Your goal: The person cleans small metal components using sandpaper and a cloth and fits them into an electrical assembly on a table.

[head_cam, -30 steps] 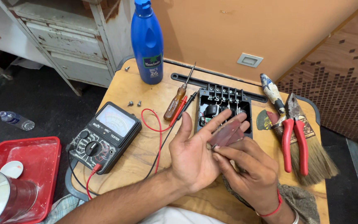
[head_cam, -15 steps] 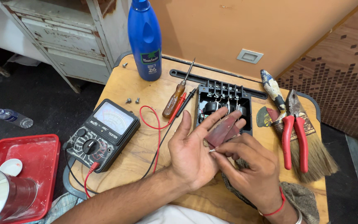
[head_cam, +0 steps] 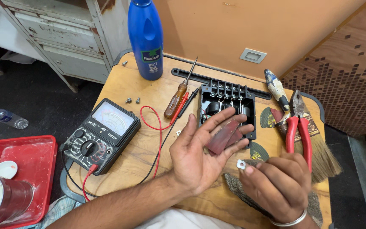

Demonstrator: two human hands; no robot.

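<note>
Left hand (head_cam: 200,157) lies palm up and spread flat, fingers out, cradling a dark reddish translucent flat piece (head_cam: 223,135) across the fingers; the flat palm serves as a tray, likely so the piece can't slip off. Right hand (head_cam: 276,182) sits just right of it and lower, fingertips pinched on a small white ring-shaped part (head_cam: 241,164), washer-like; too small to tell more. The pinch holds that part just off the left hand's little-finger edge, not touching the reddish piece.

Reddish piece: thin, rectangular-ish, glossy and see-through, with a lighter streak along it. It looks like two layers overlapping, can't tell for sure.

Just beyond the left fingers, an open black box (head_cam: 227,106) with a row of screw terminals on its far edge and wires inside. Left of the left hand, an analog multimeter (head_cam: 102,133) with red and black leads (head_cam: 157,127) running toward the box. A brown-handled screwdriver (head_cam: 178,97) lies beyond the left hand, beside the box. Red-handled pliers (head_cam: 297,127) and a brush (head_cam: 318,148) lie beyond the right hand. A blue bottle (head_cam: 146,38) stands at the far edge of the wooden surface (head_cam: 149,165). Loose screws (head_cam: 133,100) lie near the meter's far side.
</note>
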